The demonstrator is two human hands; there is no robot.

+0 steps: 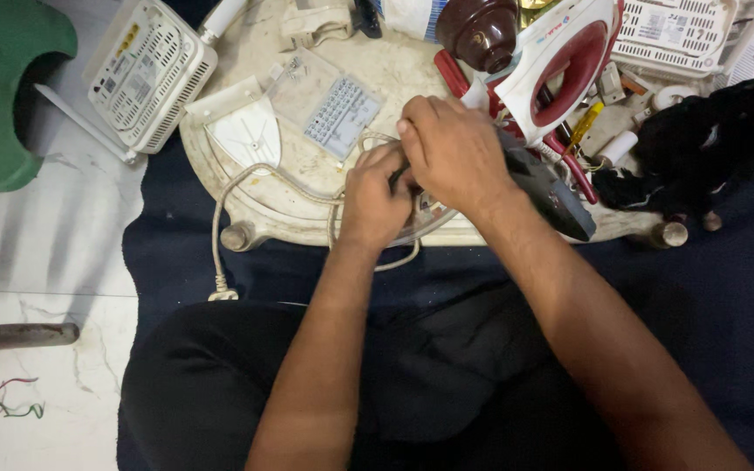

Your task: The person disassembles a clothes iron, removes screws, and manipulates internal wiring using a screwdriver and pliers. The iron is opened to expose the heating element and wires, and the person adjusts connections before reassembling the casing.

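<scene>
My left hand is closed around a small dark part at the near edge of a low cream-coloured work board. My right hand lies over it, fingers curled on the same spot; what they grip is mostly hidden. A dark grey clothes-iron body rests just right of my right wrist. A beige power cord loops from under my hands to a plug on the dark cloth.
A white and maroon clothes iron, a brown dome-shaped part, a clear plastic cover and a white triangular plate lie on the board. White routers, a black fabric bundle and a green stool surround it.
</scene>
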